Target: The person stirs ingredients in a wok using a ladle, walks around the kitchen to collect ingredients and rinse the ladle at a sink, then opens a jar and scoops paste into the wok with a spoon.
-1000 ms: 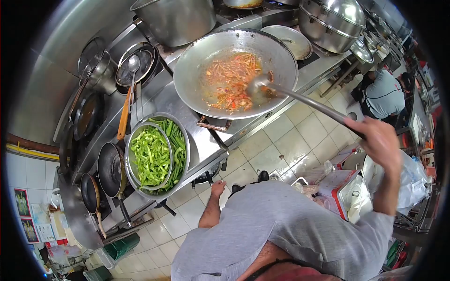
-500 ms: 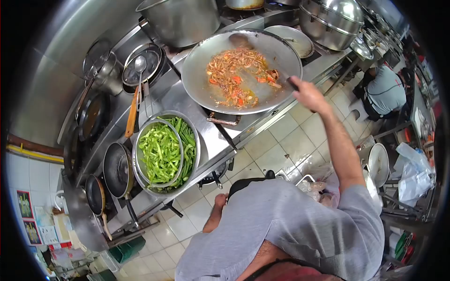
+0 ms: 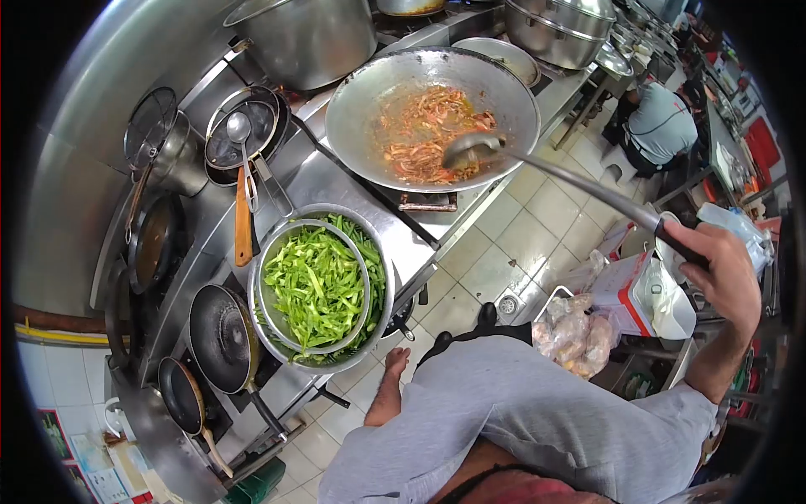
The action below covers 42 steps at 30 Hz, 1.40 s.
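Note:
My right hand (image 3: 720,267) is closed around the dark grip of a long-handled metal ladle (image 3: 579,183), out to the right of the wok. The ladle's rounded head lies in the large wok (image 3: 348,126), at the near right part of the food. Shredded reddish-brown food (image 3: 424,160) with orange pieces and some oil covers the wok's bottom. My left hand (image 3: 396,361) hangs low beside my body near the counter's front edge, fingers loosely out and holding nothing visible. Nearest to it is a metal bowl (image 3: 388,315) with a colander (image 3: 367,294) of cut green vegetables (image 3: 315,290) inside.
Frying pans (image 3: 220,336) line the counter's left side. Strainers and a wooden-handled spoon (image 3: 243,206) lie behind the bowl. A big pot (image 3: 315,42) and a lidded steamer (image 3: 558,34) stand at the back. Plastic bags (image 3: 579,336) sit on the right; another person (image 3: 663,122) crouches farther off.
My right hand has moved right and toward me, drawing the ladle from the wok's far side to its near right. The food has shifted. The whole view has turned slightly.

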Each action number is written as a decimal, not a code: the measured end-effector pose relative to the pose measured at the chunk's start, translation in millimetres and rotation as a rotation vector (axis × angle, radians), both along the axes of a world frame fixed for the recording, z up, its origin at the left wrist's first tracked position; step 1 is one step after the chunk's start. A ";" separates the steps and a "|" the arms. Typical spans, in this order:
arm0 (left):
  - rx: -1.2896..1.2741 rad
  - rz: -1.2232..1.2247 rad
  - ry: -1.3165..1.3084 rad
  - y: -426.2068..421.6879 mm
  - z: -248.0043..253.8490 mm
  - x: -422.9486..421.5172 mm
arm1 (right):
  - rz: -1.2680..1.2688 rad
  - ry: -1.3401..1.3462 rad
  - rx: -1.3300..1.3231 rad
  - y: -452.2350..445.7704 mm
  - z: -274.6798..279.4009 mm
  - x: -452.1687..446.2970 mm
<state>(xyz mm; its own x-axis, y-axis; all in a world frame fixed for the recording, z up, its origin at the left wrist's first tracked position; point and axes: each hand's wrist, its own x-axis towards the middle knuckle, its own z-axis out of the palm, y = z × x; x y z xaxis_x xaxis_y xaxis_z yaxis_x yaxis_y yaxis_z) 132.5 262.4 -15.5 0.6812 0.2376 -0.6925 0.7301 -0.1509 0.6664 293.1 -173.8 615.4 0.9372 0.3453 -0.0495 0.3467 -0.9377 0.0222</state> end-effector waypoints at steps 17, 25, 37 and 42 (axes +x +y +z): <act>-0.022 0.064 -0.051 -39.8 49.2 26.7 | -0.375 0.146 0.464 50.5 -213.2 142.6; 0.208 -0.280 -0.062 -36.8 24.5 -3.6 | 0.075 0.170 0.617 29.8 -212.7 140.0; 0.274 -0.294 -0.068 -43.2 25.9 -1.8 | -0.320 0.592 1.071 47.3 -195.9 64.2; 0.018 -0.063 -0.010 -44.3 19.4 28.3 | 0.041 0.181 0.750 36.0 -174.7 36.7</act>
<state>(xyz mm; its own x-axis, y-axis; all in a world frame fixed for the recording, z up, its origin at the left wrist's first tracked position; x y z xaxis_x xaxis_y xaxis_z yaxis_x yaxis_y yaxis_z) 160.8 218.1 3.9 0.7017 0.2069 -0.6818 0.7125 -0.2083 0.6701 329.8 -137.8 440.7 0.9224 0.3814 0.0603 0.3194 -0.6659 -0.6742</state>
